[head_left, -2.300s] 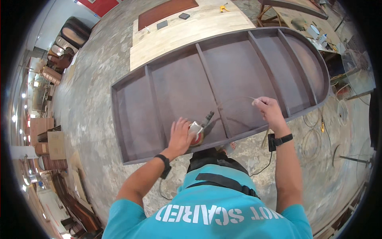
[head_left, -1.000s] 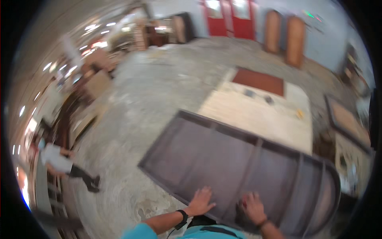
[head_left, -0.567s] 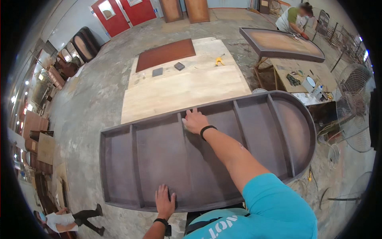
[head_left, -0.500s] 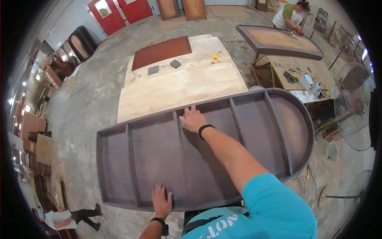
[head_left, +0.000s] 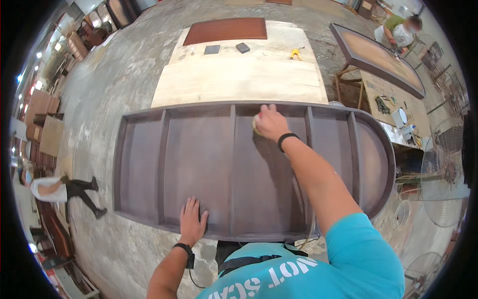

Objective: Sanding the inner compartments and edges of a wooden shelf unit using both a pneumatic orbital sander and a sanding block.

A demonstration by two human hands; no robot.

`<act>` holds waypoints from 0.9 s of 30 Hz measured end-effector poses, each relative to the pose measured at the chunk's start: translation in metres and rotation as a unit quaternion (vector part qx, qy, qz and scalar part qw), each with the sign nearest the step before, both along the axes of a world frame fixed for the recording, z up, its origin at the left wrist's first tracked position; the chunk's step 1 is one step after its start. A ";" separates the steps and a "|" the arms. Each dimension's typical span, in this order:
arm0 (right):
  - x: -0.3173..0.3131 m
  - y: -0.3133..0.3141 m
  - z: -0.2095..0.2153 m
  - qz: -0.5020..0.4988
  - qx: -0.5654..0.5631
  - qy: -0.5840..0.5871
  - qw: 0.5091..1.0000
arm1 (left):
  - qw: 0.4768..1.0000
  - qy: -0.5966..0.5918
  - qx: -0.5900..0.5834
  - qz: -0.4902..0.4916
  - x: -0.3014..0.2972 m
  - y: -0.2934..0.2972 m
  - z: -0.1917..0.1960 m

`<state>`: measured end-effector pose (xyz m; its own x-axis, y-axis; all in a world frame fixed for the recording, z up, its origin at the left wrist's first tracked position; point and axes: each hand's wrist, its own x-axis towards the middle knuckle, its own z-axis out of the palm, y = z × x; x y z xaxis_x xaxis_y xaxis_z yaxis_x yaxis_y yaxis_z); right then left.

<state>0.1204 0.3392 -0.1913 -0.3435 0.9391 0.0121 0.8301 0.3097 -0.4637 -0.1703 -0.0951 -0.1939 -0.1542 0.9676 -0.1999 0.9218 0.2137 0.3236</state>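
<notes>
A long, dark brown shelf unit (head_left: 196, 134) with a rounded right end lies on its back before me, divided by several crosswise boards. My right hand (head_left: 272, 123) reaches into the compartment right of the middle divider (head_left: 232, 164), close to the far side board. Its fingers curl over a pale yellow pad (head_left: 257, 125), mostly hidden under the palm, with a bit of red showing by the fingers. My left hand (head_left: 192, 220) rests with fingers spread inside the near edge of the compartment left of that divider, holding nothing.
Beyond the unit, a pale wooden board (head_left: 239, 79) carries a reddish-brown panel (head_left: 226, 31), two small grey blocks and a yellow tool (head_left: 296, 53). At right are a worktable (head_left: 386, 92), fans (head_left: 443, 172) and a co-worker (head_left: 396, 35). Another person (head_left: 52, 189) walks at left.
My view has turned, so the unit looks more level. The right hand has shifted rightward from the middle divider along the far side board. The left hand stays at the near edge.
</notes>
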 end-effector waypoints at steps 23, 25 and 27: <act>-0.001 -0.153 0.015 0.085 -0.113 0.069 0.988 | 1.000 0.000 0.009 -0.005 0.005 -0.001 0.008; -0.001 -0.091 0.006 -0.015 -0.099 0.059 0.993 | 1.000 0.005 0.007 -0.015 0.007 0.000 0.007; 0.004 -0.044 0.003 -0.086 -0.106 0.045 0.990 | 1.000 0.008 -0.004 -0.007 0.005 -0.002 0.005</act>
